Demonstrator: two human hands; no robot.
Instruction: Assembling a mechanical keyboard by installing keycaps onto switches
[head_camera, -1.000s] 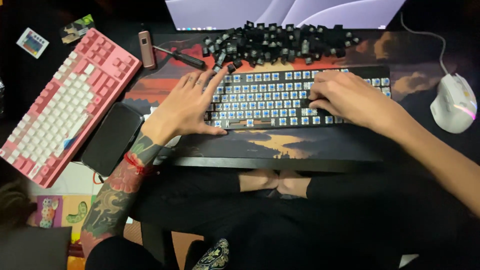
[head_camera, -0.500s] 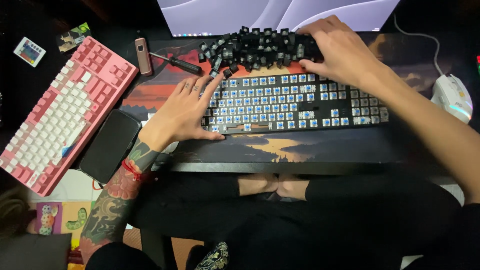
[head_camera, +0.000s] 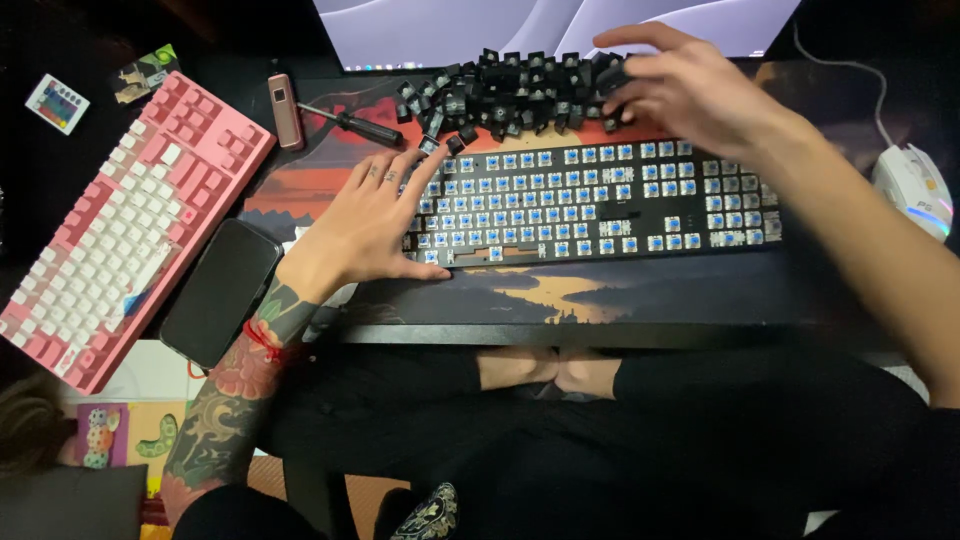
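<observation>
My left hand (head_camera: 375, 225) lies flat and open on the left end of the black keyboard (head_camera: 600, 200), fingers spread, thumb along the front edge, holding nothing. The keyboard sits across the middle of the tabletop on a printed desk mat (head_camera: 560, 290); its caps are off, so rows of blue switches show.

My right hand (head_camera: 685, 85) is over the right end of the pile of black keycaps (head_camera: 510, 90), which is heaped just behind the keyboard. Fingers are curled down into the pile. The hand is blurred, so I cannot tell whether a cap is pinched between them.

Left of the mat: a pink keyboard (head_camera: 120, 215) with white keys, lying at an angle, and a dark phone (head_camera: 220, 292) face down between it and my left wrist. A screwdriver (head_camera: 350, 122) lies behind my left hand, near the pile. A white mouse (head_camera: 915, 190) sits at the far right, and a screen (head_camera: 540, 25) stands behind the pile.
</observation>
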